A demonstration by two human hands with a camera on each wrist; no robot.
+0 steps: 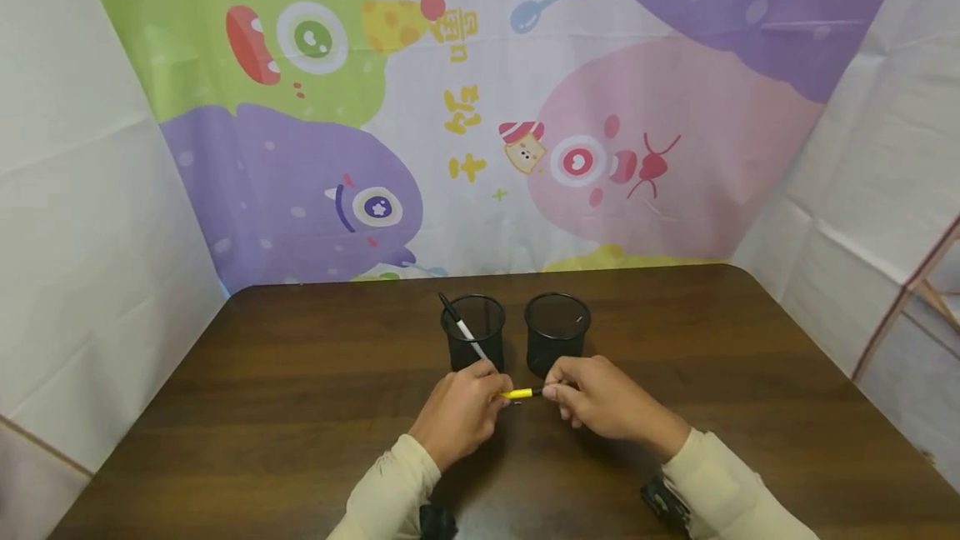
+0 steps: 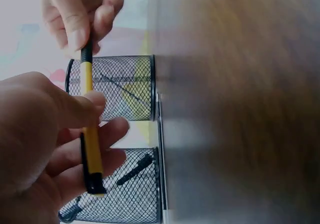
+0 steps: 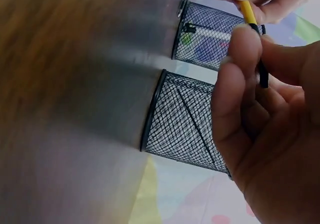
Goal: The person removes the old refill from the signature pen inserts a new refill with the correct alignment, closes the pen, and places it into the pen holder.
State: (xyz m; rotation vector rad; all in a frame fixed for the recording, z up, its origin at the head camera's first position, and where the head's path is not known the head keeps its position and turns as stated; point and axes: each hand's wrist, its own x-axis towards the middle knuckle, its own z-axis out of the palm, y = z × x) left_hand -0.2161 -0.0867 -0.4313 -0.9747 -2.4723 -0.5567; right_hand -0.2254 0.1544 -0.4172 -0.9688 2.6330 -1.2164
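Note:
A slim yellow pen (image 1: 519, 394) with black ends lies roughly level between the two hands, in front of two black mesh cups. My left hand (image 1: 463, 408) holds its yellow barrel between thumb and fingers; a black clip (image 2: 85, 156) shows at that end in the left wrist view. Thumb and fingertips of my right hand (image 1: 606, 400) pinch the black opposite end (image 3: 262, 74). Inside the left cup (image 1: 474, 354) leans a white marker (image 1: 467, 329) with black ends. The right cup (image 1: 555, 351) has a thin dark line (image 3: 192, 119) slanting across its mesh.
On the brown table (image 1: 315, 373), a thin dark stick-like thing (image 2: 161, 154) lies close to the cups, mostly hidden by the left hand in the head view. A cartoon-printed sheet (image 1: 480, 223) hangs behind the table, with white sheets (image 1: 97, 215) at both sides.

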